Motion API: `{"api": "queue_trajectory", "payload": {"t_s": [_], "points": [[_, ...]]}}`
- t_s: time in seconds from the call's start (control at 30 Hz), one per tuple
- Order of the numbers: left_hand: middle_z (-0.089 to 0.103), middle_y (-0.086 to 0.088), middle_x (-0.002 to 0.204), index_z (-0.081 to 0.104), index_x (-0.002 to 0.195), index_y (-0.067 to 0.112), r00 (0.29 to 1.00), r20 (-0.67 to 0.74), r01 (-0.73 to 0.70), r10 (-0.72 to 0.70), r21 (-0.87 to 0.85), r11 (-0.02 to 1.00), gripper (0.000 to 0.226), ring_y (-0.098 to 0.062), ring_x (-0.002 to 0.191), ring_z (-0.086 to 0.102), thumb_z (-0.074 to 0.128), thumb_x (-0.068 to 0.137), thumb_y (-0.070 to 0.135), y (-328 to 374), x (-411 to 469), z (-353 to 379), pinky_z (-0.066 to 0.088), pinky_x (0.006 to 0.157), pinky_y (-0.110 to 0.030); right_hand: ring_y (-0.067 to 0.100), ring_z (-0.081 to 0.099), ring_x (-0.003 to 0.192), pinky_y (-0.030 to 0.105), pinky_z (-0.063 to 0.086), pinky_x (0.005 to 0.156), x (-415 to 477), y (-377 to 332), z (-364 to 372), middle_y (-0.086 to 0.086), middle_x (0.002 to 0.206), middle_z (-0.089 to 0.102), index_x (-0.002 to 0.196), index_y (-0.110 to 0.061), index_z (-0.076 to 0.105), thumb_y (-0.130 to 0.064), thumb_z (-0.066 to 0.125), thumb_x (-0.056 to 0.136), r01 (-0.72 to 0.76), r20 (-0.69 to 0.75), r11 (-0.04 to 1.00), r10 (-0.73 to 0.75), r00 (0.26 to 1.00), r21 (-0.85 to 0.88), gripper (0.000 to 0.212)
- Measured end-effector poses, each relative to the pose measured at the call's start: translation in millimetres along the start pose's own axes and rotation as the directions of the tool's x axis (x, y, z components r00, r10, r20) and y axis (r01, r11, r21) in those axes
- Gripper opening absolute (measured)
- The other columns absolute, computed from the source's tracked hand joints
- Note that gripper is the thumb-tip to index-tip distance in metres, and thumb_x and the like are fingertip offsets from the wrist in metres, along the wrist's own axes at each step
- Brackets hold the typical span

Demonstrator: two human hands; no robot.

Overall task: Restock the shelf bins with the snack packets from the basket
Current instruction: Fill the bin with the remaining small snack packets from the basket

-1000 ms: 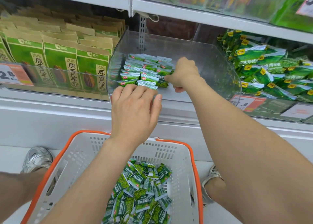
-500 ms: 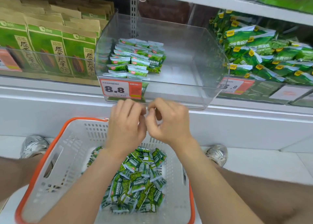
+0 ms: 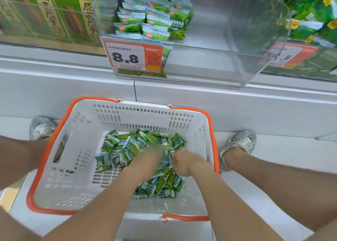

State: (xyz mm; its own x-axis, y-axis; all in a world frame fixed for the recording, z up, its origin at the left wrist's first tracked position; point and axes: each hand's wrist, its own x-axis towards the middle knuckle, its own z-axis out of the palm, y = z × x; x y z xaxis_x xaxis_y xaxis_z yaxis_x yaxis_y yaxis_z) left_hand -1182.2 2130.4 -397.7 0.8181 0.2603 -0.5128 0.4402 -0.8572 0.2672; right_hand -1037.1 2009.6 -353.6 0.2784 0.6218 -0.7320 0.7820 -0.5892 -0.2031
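A white basket with an orange rim (image 3: 138, 117) stands on the floor between my feet. A heap of small green snack packets (image 3: 116, 146) lies in it. Both my hands are down in that heap. My left hand (image 3: 145, 160) is blurred, its fingers buried among the packets. My right hand (image 3: 187, 163) sits beside it with fingers curled down into the packets. Above, the clear shelf bin (image 3: 228, 58) holds neat rows of the same packets (image 3: 145, 20) on its left side, while its right side is bare. An 8.8 price tag (image 3: 127, 56) hangs on its front.
Tall green and brown bags (image 3: 45, 16) fill the bin to the left. Larger green bags (image 3: 310, 13) fill the bin to the right. A white shelf base (image 3: 255, 109) runs behind the basket. My shoes (image 3: 42, 127) (image 3: 240, 142) flank the basket.
Both hands have dropped from the bin's front edge down into the basket's packets. My head has tilted down, so the basket now fills the view.
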Motion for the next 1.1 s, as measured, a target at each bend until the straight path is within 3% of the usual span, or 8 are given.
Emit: {"api": "queue_trajectory", "payload": {"t_s": [0.1, 0.23, 0.43, 0.6, 0.67, 0.77, 0.93, 1.1], "points": [[0.038, -0.004, 0.158, 0.030, 0.161, 0.030, 0.999, 0.044, -0.038, 0.033, 0.118, 0.992, 0.080, -0.035, 0.142, 0.035, 0.068, 0.096, 0.004, 5.8, 4.7, 11.8, 0.039, 0.114, -0.052, 0.036, 0.063, 0.097, 0.047, 0.057, 0.090, 5.1, 3.8, 9.8, 0.013, 0.109, 0.063, 0.103, -0.014, 0.061, -0.025, 0.054, 0.100, -0.034, 0.019, 0.999, 0.034, 0.999, 0.000, 0.014], [0.036, -0.014, 0.156, 0.037, 0.159, 0.031, 0.989, 0.145, -0.037, 0.002, 0.237, 0.971, 0.084, -0.040, 0.143, 0.031, 0.073, 0.090, -0.002, 3.5, 2.7, 14.1, 0.036, 0.116, -0.056, 0.032, 0.059, 0.090, 0.042, 0.056, 0.082, 8.9, 4.2, 8.0, 0.013, 0.103, 0.063, 0.102, -0.010, 0.065, -0.018, 0.051, 0.098, -0.031, -0.005, 0.999, 0.031, 1.000, 0.027, 0.016], [0.047, -0.014, 0.149, 0.060, 0.139, 0.017, 0.992, 0.084, 0.110, -0.097, -0.169, 0.980, 0.045, -0.033, 0.121, 0.061, 0.071, 0.097, 0.006, 1.4, 3.2, 15.4, 0.052, 0.102, -0.042, 0.028, 0.055, 0.069, 0.035, 0.046, 0.065, 13.8, -1.8, 7.9, 0.008, 0.072, 0.054, 0.071, -0.013, 0.049, -0.006, 0.049, 0.096, -0.018, -0.012, 0.994, 0.020, 1.000, 0.106, 0.027], [0.058, -0.005, 0.094, 0.060, 0.107, 0.009, 0.927, -0.083, 0.195, -0.365, -0.727, 0.658, 0.033, -0.018, 0.074, 0.061, 0.084, 0.089, 0.023, -3.9, -3.6, -6.1, 0.058, 0.070, -0.032, 0.021, 0.048, 0.059, 0.034, 0.040, 0.058, 8.8, -4.3, -2.8, 0.012, 0.068, 0.053, 0.080, -0.008, 0.054, -0.035, 0.066, 0.098, -0.015, -0.108, 0.878, 0.076, 0.991, 0.478, 0.034], [0.048, -0.008, 0.094, 0.054, 0.097, 0.005, 0.916, -0.101, 0.098, -0.389, -0.883, 0.460, 0.039, -0.023, 0.075, 0.061, 0.088, 0.083, 0.016, -2.9, -7.1, -21.6, 0.064, 0.066, -0.035, 0.026, 0.068, 0.073, 0.045, 0.059, 0.074, 5.5, -8.2, -12.3, 0.013, 0.081, 0.070, 0.101, -0.008, 0.065, -0.035, 0.075, 0.095, 0.067, -0.150, 0.678, 0.065, 0.987, 0.732, 0.030], [0.060, -0.008, 0.112, 0.055, 0.100, 0.005, 0.926, -0.103, -0.001, -0.364, -0.963, 0.269, 0.043, -0.028, 0.093, 0.070, 0.091, 0.080, 0.015, -0.6, -14.7, -47.3, 0.065, 0.071, -0.035, 0.032, 0.077, 0.088, 0.048, 0.063, 0.086, -1.7, -15.4, -31.5, 0.018, 0.093, 0.078, 0.108, -0.007, 0.070, -0.021, 0.079, 0.093, 0.215, -0.262, 0.437, 0.048, 0.964, 0.873, 0.022], [0.078, -0.014, 0.102, 0.067, 0.112, 0.005, 0.945, -0.064, -0.064, -0.321, -0.998, 0.010, 0.038, -0.031, 0.100, 0.076, 0.089, 0.083, 0.013, -3.3, -31.1, -78.3, 0.064, 0.078, -0.035, 0.028, 0.076, 0.078, 0.038, 0.065, 0.077, -13.5, -16.2, -59.5, 0.017, 0.096, 0.079, 0.110, -0.013, 0.074, -0.009, 0.076, 0.094, 0.321, -0.366, 0.411, 0.035, 0.930, 0.853, 0.017], [0.080, -0.008, 0.094, 0.069, 0.115, 0.006, 0.927, -0.139, -0.154, -0.349, -0.988, -0.015, 0.038, -0.029, 0.092, 0.078, 0.086, 0.082, 0.004, 5.8, -40.2, -99.5, 0.065, 0.078, -0.035, 0.021, 0.072, 0.074, 0.040, 0.065, 0.078, -27.0, -22.4, -78.3, 0.015, 0.097, 0.079, 0.117, -0.012, 0.074, -0.009, 0.077, 0.093, 0.389, -0.426, 0.400, 0.005, 0.905, 0.830, 0.025]]}}
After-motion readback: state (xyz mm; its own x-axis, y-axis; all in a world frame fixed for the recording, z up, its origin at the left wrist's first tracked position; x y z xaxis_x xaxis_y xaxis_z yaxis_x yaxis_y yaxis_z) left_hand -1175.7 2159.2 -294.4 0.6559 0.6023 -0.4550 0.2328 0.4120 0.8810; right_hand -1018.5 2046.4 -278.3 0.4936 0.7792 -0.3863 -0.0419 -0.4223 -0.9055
